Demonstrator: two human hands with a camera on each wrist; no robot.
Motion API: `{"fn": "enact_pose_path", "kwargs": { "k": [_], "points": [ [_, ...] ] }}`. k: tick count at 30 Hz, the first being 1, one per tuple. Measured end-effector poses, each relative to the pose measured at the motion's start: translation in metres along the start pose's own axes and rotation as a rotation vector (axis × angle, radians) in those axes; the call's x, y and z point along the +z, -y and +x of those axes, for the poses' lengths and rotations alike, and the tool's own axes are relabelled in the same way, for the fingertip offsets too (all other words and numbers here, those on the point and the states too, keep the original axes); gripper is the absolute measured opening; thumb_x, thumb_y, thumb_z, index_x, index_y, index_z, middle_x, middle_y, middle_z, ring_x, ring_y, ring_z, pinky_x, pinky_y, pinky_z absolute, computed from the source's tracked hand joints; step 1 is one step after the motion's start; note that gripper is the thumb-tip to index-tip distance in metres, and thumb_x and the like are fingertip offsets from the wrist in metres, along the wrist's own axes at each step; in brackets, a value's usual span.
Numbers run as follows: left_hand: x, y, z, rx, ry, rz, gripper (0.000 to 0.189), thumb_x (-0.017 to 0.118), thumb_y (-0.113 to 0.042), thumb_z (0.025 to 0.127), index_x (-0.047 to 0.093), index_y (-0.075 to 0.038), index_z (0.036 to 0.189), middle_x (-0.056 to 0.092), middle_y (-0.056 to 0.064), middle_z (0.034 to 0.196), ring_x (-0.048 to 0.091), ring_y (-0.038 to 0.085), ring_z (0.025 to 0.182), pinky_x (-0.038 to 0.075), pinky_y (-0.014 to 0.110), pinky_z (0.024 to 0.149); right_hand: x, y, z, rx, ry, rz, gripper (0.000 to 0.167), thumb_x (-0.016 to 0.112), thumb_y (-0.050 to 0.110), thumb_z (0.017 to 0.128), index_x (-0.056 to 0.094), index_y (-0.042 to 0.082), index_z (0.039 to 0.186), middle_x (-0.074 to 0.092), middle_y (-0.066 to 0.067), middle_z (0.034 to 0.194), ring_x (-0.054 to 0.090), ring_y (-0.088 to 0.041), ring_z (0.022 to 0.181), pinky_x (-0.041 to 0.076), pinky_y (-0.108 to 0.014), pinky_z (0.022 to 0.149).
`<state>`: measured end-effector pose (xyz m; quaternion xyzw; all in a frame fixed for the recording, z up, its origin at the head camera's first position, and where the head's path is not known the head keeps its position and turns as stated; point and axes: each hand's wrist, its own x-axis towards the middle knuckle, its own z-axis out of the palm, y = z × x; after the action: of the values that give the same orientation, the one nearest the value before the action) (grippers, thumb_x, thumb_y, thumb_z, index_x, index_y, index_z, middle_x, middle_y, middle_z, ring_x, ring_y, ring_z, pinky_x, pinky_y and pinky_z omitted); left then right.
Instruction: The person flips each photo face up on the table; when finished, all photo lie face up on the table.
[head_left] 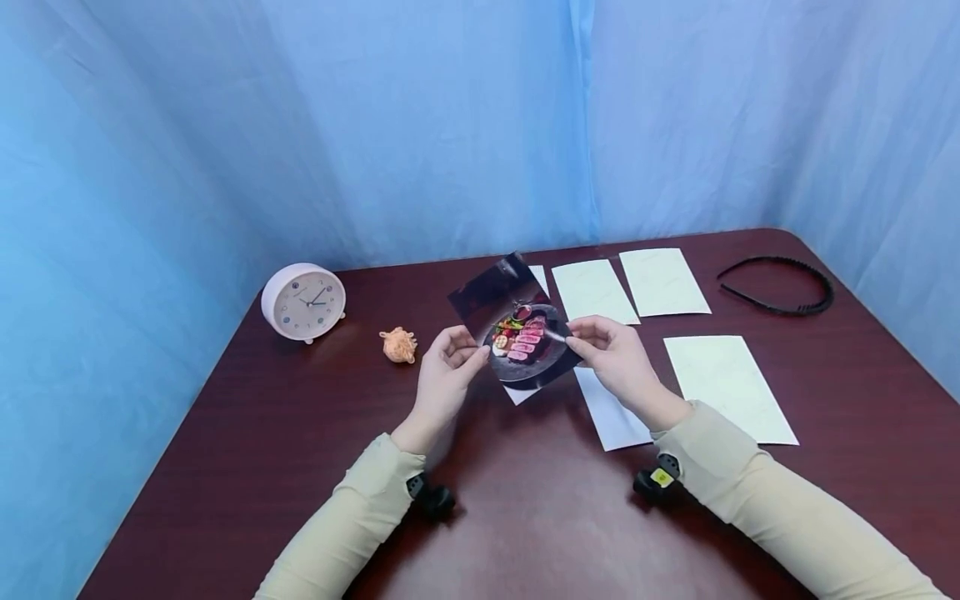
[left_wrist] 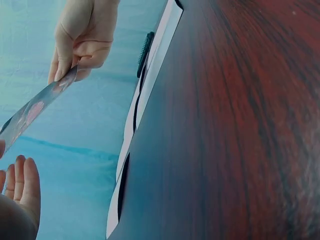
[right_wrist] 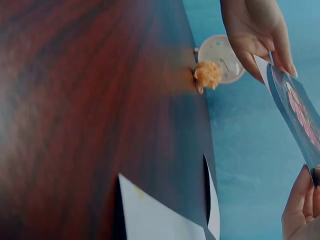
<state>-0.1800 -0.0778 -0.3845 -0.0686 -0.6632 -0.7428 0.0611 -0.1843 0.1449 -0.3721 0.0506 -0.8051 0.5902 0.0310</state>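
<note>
Head: photo (head_left: 517,323) partly hides white sheet (head_left: 539,278); clock (head_left: 306,303) leftward.

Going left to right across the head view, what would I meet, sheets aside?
Round white alarm clock, small orange stringy ball, left hand, glossy dark rectangular food photo, right hand, black curved headband.

2 sleeved forearms (head_left: 780,496) stretched forward and slanted inward, the left hand (head_left: 441,371) and right hand (head_left: 618,358) raised, apart and facing each other, palms turned inward, each thumb (head_left: 476,360) pressed toward bent fingers (head_left: 453,336) in a pinch.
</note>
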Motion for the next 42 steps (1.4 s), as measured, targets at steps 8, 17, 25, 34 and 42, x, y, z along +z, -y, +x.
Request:
{"fn": "enact_pose_path", "kwargs": {
  "k": [8,17,25,34,42],
  "points": [
    [-0.001,0.001,0.001,-0.031,-0.079,-0.001,0.025,0.06,0.011,0.084,0.049,0.007,0.107,0.051,-0.002,0.085,0.055,0.002,0.07,0.048,0.014,0.065,0.01,-0.002,-0.007,0.002,0.027,0.033,0.023,0.06,0.004,0.091,0.061,-0.006,0.112,0.064,-0.019,0.097,0.06,0.003,0.073,0.057,-0.032,0.069],
    [-0.007,0.001,-0.001,-0.055,0.007,0.071,0.028,0.061,0.014,0.081,0.048,0.007,0.105,0.051,-0.004,0.075,0.054,0.0,0.062,0.047,0.014,0.059,0.003,-0.001,-0.002,0.065,0.055,0.021,0.028,0.062,0.01,0.091,0.059,-0.005,0.114,0.058,-0.008,0.09,0.059,-0.001,0.074,0.056,-0.023,0.068],
    [-0.019,-0.001,-0.006,-0.174,0.068,0.152,0.035,0.062,0.014,0.081,0.049,0.009,0.113,0.052,-0.003,0.071,0.056,0.001,0.058,0.053,0.021,0.059,-0.003,0.007,-0.002,0.088,0.172,0.004,0.039,0.061,0.016,0.092,0.054,-0.003,0.125,0.061,-0.012,0.097,0.064,-0.009,0.082,0.057,-0.037,0.077],
    [-0.04,-0.004,-0.007,-0.221,0.221,0.358,0.034,0.064,0.009,0.083,0.05,0.008,0.114,0.054,0.0,0.072,0.057,0.005,0.06,0.057,0.032,0.065,0.002,0.008,-0.008,0.108,0.293,-0.016,0.048,0.062,0.017,0.092,0.046,-0.003,0.132,0.059,-0.014,0.097,0.065,-0.03,0.094,0.057,-0.036,0.075],
    [-0.044,-0.002,-0.01,-0.263,0.293,0.359,0.035,0.063,0.009,0.084,0.047,0.011,0.115,0.052,-0.002,0.07,0.056,0.003,0.06,0.056,0.027,0.064,0.015,-0.003,-0.017,0.17,0.403,-0.006,0.048,0.064,0.007,0.088,0.043,-0.009,0.128,0.059,-0.014,0.091,0.062,-0.019,0.078,0.058,-0.037,0.068]
  ]
}}
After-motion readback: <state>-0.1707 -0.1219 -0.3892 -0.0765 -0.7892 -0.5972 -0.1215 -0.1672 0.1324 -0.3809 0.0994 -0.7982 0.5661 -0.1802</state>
